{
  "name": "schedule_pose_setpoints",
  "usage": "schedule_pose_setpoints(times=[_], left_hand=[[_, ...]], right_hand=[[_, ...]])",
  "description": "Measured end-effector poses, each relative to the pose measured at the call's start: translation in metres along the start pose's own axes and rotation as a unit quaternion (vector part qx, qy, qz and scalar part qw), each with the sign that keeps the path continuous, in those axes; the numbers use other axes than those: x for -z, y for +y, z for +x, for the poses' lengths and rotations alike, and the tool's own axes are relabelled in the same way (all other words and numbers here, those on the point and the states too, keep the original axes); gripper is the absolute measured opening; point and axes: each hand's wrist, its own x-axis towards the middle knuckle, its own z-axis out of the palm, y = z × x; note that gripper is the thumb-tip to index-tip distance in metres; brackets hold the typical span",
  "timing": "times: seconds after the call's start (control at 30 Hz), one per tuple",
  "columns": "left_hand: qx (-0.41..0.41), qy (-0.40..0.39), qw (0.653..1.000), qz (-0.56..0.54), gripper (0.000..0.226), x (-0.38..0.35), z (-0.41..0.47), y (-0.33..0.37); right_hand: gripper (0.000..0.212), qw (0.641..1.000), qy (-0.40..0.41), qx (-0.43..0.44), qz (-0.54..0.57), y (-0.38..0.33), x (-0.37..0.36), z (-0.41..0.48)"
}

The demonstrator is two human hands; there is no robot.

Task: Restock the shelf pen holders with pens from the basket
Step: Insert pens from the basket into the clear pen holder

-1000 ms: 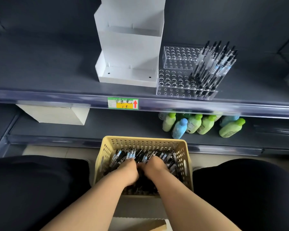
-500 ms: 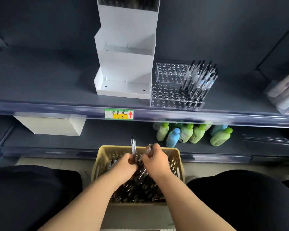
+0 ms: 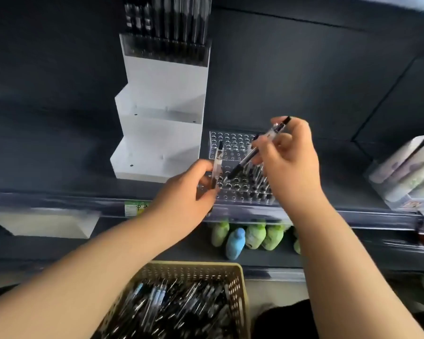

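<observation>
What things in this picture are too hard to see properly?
Head view only.
Price label: the left hand, holding a pen, covers its right part.
Clear holder: the right hand, holding a second pen, hides its right side.
Black pens atop the white holder: cut off by the top edge.
Loose pens in the basket: blurred, uncountable.
Bottles: blurred, labels unreadable.

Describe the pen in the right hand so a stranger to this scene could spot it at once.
Start at the dark shelf and find the clear holder full of holes, right of the white stand. Above it, the right hand pinches a pen. Unlike the upright pen in the left hand, it slants, dark tip down toward the holes.
</observation>
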Motion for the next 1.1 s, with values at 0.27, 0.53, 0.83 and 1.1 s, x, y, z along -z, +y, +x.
schedule_pose_setpoints(times=[0.27, 0.53, 0.83, 1.1], left_hand=[[-0.032, 0.087, 0.994, -0.064, 0.013, 0.000, 0.066, 0.015], [-0.031, 0.103, 0.987, -0.116, 0.039, -0.027, 0.080, 0.012], [-0.010, 0.141, 0.978, -0.151, 0.014, -0.038, 0.077, 0.007], [-0.009, 0.119, 0.982, -0.144, 0.037, -0.037, 0.071, 0.008]], right_hand=[[0.016, 0.992, 0.116, 0.053, 0.001, 0.012, 0.031, 0.047], [0.009, 0.991, 0.097, 0.076, -0.054, 0.022, 0.037, 0.059], [0.011, 0.987, -0.033, 0.054, -0.149, 0.031, 0.021, 0.056], [0.010, 0.969, -0.065, 0.059, -0.230, 0.036, 0.018, 0.056]])
